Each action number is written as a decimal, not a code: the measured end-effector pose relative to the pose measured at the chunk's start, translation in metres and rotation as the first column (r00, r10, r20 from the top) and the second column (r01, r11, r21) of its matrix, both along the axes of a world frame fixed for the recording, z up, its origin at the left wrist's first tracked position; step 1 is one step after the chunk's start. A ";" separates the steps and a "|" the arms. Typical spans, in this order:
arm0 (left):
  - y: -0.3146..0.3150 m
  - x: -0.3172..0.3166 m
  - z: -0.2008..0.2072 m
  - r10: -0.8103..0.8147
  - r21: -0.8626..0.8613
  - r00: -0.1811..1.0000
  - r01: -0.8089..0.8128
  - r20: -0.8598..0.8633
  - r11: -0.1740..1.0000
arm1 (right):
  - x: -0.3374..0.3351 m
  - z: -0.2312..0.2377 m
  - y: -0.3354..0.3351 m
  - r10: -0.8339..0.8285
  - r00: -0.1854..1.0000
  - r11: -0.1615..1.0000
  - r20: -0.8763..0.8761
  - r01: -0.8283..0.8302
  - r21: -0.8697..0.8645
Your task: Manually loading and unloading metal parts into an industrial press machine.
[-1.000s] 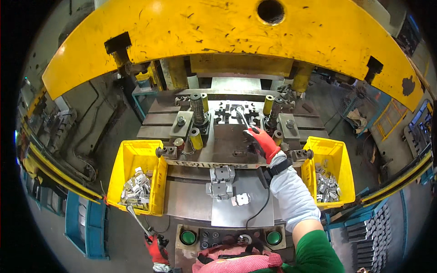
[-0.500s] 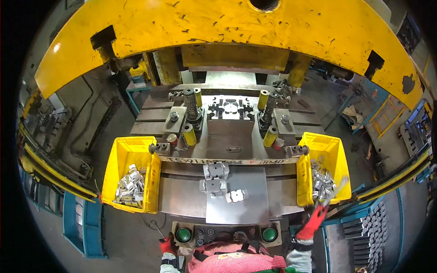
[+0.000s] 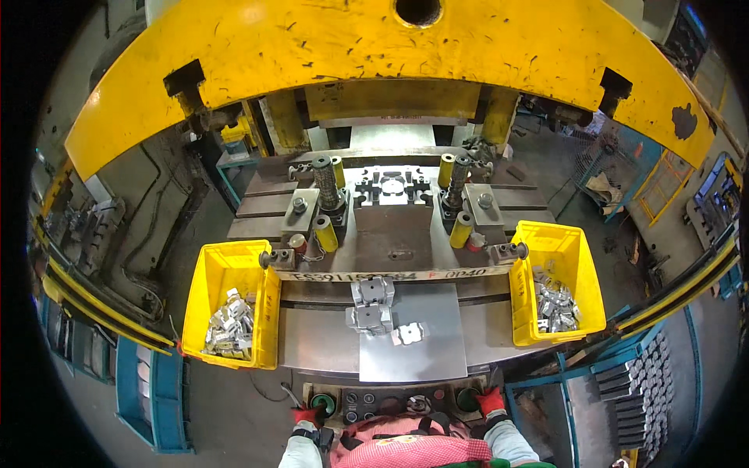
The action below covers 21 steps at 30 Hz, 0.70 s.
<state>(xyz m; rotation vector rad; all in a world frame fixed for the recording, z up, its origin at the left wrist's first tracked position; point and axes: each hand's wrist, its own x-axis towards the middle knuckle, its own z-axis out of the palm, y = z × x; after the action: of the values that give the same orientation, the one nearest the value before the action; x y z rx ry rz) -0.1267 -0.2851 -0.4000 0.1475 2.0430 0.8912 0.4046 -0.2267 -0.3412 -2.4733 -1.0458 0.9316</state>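
Observation:
My left hand (image 3: pixel 309 413), in a red glove, is closed around a thin metal rod-like tool (image 3: pixel 292 395) beside the left green button (image 3: pixel 323 403). Over at the right green button (image 3: pixel 467 400), my right hand (image 3: pixel 490 402), also red-gloved, reaches its fingers to the button's edge and shows nothing held. Both buttons sit on a control panel (image 3: pixel 367 413). Beyond it, a flat silver part (image 3: pixel 407 334) and two grey metal blocks (image 3: pixel 370 318) rest on a sheet metal plate (image 3: pixel 413 363). Farther back, a bright metal piece (image 3: pixel 392 186) lies in the press die (image 3: pixel 394 234).
Yellow bins with small metal parts flank the die, one left (image 3: pixel 269 312) and one right (image 3: pixel 518 312). A yellow press beam (image 3: pixel 312 47) spans the top. Guide posts (image 3: pixel 326 183) rise from the die. Blue racks (image 3: pixel 156 413) stand low on both sides.
My right hand has come from the right bin, where it held a long silver item, back to the right button. My left hand has shifted to the left button with its tool.

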 end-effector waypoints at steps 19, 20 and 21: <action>-0.014 0.005 -0.010 0.080 0.154 0.989 -0.060 -0.128 0.986 | -0.013 0.023 0.004 0.013 0.999 1.000 0.029 -0.014 0.026; -0.015 0.004 -0.008 0.092 0.183 0.975 -0.055 -0.201 0.982 | -0.016 0.028 0.005 0.020 1.000 1.000 0.020 -0.020 0.020; -0.011 0.010 -0.003 0.100 0.210 0.959 -0.043 -0.267 0.977 | -0.014 0.025 0.003 0.015 1.000 0.999 0.021 -0.016 0.049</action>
<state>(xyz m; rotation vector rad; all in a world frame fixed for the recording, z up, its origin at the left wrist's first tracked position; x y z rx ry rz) -0.1172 -0.2959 -0.4033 0.3273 2.2210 1.1801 0.3901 -0.2234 -0.3161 -2.4434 -1.0826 0.8763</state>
